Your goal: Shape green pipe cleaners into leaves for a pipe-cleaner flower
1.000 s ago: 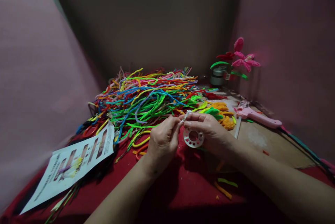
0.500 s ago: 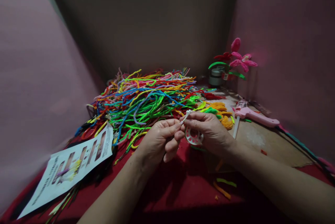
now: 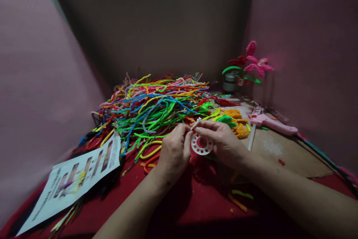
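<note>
Between my two hands is a small white pipe cleaner bundle (image 3: 197, 122), tilted, with its tufted end up to the right. My right hand (image 3: 225, 142) is closed and pinches it between thumb and forefinger. My left hand (image 3: 175, 147) is closed too, its fingertips meeting at the bundle's lower end; its back hides most of the fingers. A white bobbin (image 3: 201, 153) with a ring of holes is just below the pinch, beside my right hand's fingers. Whether thread runs from it is too fine to see.
A heap of coloured pipe cleaners (image 3: 156, 104) lies behind my hands. Scissors with yellow and orange handles (image 3: 151, 154) are by my left wrist. A printed sheet (image 3: 69, 183) lies left; a pink glue gun (image 3: 275, 124) rests on a board (image 3: 302, 160) at right, below pink flowers (image 3: 258, 65).
My left hand has turned so its back faces me, its lower fingers now curled out of sight. The bobbin has shifted slightly left and shows more fully. My right hand keeps its pinch.
</note>
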Demonstrator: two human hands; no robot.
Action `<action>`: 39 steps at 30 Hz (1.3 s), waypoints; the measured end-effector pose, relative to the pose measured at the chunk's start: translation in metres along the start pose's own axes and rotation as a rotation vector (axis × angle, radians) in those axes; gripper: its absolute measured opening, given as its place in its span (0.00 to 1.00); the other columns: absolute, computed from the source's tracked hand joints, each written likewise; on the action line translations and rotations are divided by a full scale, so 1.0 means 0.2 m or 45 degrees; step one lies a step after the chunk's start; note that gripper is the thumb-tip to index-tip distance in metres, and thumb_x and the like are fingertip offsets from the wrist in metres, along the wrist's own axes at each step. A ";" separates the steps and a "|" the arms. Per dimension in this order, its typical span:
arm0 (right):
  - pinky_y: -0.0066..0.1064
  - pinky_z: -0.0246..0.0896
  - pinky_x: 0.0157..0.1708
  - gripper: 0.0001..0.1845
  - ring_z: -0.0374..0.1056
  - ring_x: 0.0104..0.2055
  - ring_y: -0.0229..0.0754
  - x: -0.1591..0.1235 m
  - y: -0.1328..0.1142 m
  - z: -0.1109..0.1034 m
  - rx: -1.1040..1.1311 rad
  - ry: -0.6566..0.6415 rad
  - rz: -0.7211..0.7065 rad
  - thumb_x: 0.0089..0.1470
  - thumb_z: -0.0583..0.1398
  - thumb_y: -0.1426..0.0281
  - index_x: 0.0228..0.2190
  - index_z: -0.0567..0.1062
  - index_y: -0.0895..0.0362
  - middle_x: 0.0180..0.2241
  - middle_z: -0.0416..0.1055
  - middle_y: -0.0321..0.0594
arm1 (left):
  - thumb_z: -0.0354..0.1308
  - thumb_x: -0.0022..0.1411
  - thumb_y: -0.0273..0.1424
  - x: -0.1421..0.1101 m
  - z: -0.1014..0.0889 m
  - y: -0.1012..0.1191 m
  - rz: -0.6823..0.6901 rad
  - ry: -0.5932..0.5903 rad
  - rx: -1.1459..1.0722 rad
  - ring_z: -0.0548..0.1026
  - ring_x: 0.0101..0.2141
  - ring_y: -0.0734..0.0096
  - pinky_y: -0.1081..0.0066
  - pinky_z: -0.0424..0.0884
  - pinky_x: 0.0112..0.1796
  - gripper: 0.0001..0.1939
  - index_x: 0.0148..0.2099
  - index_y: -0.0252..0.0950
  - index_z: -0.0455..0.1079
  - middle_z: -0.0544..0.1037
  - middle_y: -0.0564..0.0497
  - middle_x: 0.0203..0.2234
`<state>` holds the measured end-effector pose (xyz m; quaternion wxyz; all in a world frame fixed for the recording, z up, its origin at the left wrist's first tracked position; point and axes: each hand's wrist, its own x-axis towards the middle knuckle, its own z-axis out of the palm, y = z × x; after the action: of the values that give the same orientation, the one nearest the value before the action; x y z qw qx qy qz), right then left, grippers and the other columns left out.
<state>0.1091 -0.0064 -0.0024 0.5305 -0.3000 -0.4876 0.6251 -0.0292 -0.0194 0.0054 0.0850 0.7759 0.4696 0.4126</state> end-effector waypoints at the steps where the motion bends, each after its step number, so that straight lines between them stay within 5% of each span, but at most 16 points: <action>1: 0.26 0.52 0.26 0.10 0.59 0.24 0.32 0.00 0.01 0.00 0.066 -0.032 0.044 0.42 0.63 0.66 0.30 0.75 0.58 0.25 0.66 0.34 | 0.47 0.60 0.28 0.00 0.00 0.00 -0.008 0.004 0.012 0.70 0.29 0.73 0.74 0.64 0.30 0.06 0.34 0.35 0.64 0.73 0.50 0.27; 5: 0.26 0.53 0.26 0.11 0.58 0.23 0.31 0.00 0.01 0.01 0.114 -0.081 0.115 0.42 0.63 0.68 0.31 0.74 0.57 0.24 0.66 0.33 | 0.47 0.60 0.29 0.00 -0.01 -0.02 0.018 0.021 0.042 0.70 0.28 0.73 0.74 0.63 0.30 0.06 0.34 0.34 0.64 0.72 0.49 0.27; 8: 0.28 0.52 0.26 0.07 0.58 0.24 0.33 0.01 0.01 0.01 -0.188 -0.040 0.044 0.45 0.59 0.70 0.29 0.75 0.57 0.24 0.66 0.34 | 0.48 0.60 0.29 0.00 -0.01 -0.01 -0.020 0.032 0.008 0.68 0.25 0.75 0.75 0.63 0.28 0.06 0.34 0.35 0.65 0.72 0.50 0.26; 13: 0.30 0.53 0.34 0.14 0.60 0.31 0.38 0.01 0.01 -0.01 -0.831 0.126 -0.391 0.41 0.55 0.79 0.27 0.78 0.54 0.26 0.65 0.36 | 0.48 0.59 0.32 0.03 -0.03 0.02 -0.498 -0.170 -0.521 0.58 0.13 0.82 0.79 0.56 0.17 0.07 0.30 0.35 0.62 0.61 0.60 0.13; 15: 0.31 0.53 0.34 0.14 0.60 0.31 0.38 0.01 0.01 -0.01 -0.768 0.122 -0.355 0.40 0.55 0.80 0.26 0.77 0.54 0.25 0.64 0.36 | 0.50 0.58 0.32 0.04 -0.04 0.04 -0.628 -0.203 -0.704 0.55 0.11 0.83 0.80 0.54 0.15 0.08 0.28 0.35 0.61 0.59 0.61 0.12; 21: 0.28 0.52 0.26 0.06 0.58 0.24 0.34 0.01 0.01 0.00 -0.022 -0.091 0.140 0.42 0.61 0.68 0.26 0.72 0.58 0.23 0.65 0.34 | 0.53 0.56 0.33 0.05 -0.08 0.05 -0.679 -0.204 -0.794 0.56 0.11 0.85 0.81 0.52 0.14 0.09 0.27 0.33 0.62 0.61 0.60 0.11; 27: 0.26 0.51 0.24 0.12 0.57 0.22 0.31 0.02 0.00 0.00 -0.073 -0.012 0.057 0.44 0.62 0.62 0.23 0.72 0.60 0.21 0.65 0.34 | 0.53 0.55 0.33 0.05 -0.07 0.06 -0.681 -0.206 -0.784 0.56 0.11 0.86 0.82 0.52 0.13 0.09 0.26 0.33 0.62 0.61 0.60 0.11; 34: 0.25 0.38 0.16 0.14 0.47 0.15 0.28 0.00 -0.02 0.00 -0.170 0.049 0.077 0.39 0.64 0.60 0.20 0.71 0.60 0.13 0.58 0.29 | 0.57 0.51 0.36 0.04 -0.07 0.06 -0.898 -0.367 -1.182 0.52 0.11 0.88 0.83 0.48 0.11 0.12 0.26 0.34 0.60 0.60 0.60 0.14; 39: 0.25 0.48 0.20 0.14 0.57 0.18 0.30 0.01 -0.01 0.01 0.141 0.034 0.137 0.36 0.66 0.67 0.30 0.75 0.57 0.19 0.66 0.32 | 0.57 0.53 0.35 0.04 -0.08 0.02 -0.893 -0.514 -1.457 0.50 0.11 0.89 0.84 0.48 0.10 0.11 0.27 0.33 0.61 0.60 0.59 0.16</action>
<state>0.1078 -0.0049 0.0013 0.5184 -0.3041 -0.4283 0.6748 -0.0365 -0.0187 0.0219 0.6939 0.4734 0.3761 0.3911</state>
